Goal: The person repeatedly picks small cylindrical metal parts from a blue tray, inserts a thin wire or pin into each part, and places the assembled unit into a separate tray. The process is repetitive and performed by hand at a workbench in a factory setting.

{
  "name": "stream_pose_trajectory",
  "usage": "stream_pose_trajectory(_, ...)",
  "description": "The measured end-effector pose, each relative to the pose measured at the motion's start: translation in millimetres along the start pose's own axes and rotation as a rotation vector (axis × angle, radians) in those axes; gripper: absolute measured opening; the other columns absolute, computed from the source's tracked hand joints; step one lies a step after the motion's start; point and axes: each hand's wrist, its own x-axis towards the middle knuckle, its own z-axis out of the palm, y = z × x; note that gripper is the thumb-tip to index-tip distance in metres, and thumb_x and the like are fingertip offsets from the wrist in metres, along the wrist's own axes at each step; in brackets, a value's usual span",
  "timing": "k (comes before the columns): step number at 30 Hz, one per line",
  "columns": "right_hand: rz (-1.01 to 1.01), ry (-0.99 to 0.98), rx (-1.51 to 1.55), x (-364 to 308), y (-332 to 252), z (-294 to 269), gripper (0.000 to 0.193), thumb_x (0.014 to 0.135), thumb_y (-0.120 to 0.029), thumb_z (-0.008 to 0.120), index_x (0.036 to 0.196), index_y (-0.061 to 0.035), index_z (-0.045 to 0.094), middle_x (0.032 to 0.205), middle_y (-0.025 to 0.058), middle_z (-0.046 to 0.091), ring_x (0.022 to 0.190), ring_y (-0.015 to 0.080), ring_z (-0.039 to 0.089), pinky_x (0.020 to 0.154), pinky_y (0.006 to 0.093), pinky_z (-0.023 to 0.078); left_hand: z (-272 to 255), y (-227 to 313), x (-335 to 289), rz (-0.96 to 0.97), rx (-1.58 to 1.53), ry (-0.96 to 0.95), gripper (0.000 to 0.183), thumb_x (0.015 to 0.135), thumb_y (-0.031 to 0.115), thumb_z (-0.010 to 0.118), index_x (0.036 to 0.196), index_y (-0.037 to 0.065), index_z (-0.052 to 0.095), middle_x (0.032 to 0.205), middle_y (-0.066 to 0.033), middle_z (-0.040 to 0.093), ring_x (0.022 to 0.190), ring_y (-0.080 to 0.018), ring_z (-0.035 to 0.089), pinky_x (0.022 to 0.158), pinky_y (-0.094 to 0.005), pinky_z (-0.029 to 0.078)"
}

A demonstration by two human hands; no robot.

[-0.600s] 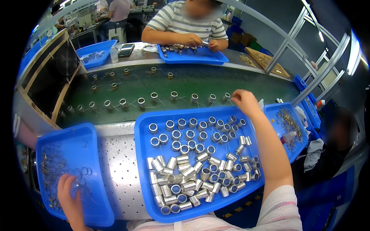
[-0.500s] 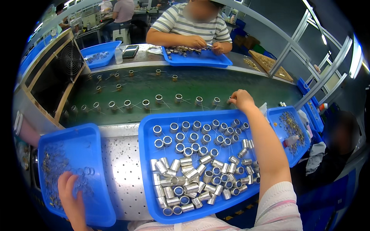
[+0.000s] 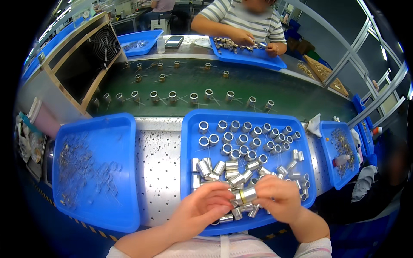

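My right hand [image 3: 279, 198] grips a shiny short metal sleeve [image 3: 248, 195] with a yellowish band round it, over the big blue tray [image 3: 186, 155]. At the sleeve's left end are the curled fingers and thumb of my left hand [image 3: 204, 208]; whether they also pinch something small there cannot be made out. Below and around my hands lie many loose metal sleeves [image 3: 232, 165]. Farther back in the same tray, sleeves [image 3: 242, 139] stand upright in rows, some with thin wires beside them.
A blue tray [image 3: 133, 180] of thin wire rings stands left. Across a green conveyor belt [image 3: 172, 109] stand sleeves with wires. Another person [image 3: 241, 30] works behind it at a blue tray [image 3: 249, 60]. A small blue tray [image 3: 335, 182] of wire parts is at the right; a fan box [image 3: 81, 69] at the left.
My left hand has come from the wire-ring tray to the big tray. My right hand has drawn back from the belt and now holds a sleeve. The view has shifted.
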Motion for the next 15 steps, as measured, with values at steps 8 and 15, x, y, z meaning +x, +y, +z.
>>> stream_pose_trajectory(8, -0.016, 0.103, 0.048, -35.7, 0.0, 28.1, 0.02, 0.066, 0.003, 0.07, 0.084, 0.0, 0.063, 0.086, 0.0116, 0.062, 0.075, 0.0253, 0.058, 0.065, 0.031, 0.046, 8.4, -8.4, -8.4, 0.168, 0.29, 0.024, 0.029, 0.077, -0.002, 0.064, 0.105, -0.001, 0.055, 0.099, -0.0107, 0.059, 0.088, -0.016, 0.06, 0.077, -0.0277, 0.051)
stream_pose_trajectory(15, 0.15, 0.124, 0.237, -35.5, -5.2, 36.5, 0.02, 0.068, -0.001, 0.071, 0.087, 0.0004, 0.063, 0.089, 0.0124, 0.062, 0.077, 0.0249, 0.059, 0.069, 0.0328, 0.045, 2.3, -10.2, -2.7, 0.774, 0.959, 0.054, 0.028, 0.068, -0.004, 0.069, 0.094, 0.002, 0.061, 0.096, -0.009, 0.061, 0.087, -0.0254, 0.06, 0.072, -0.0312, 0.049)
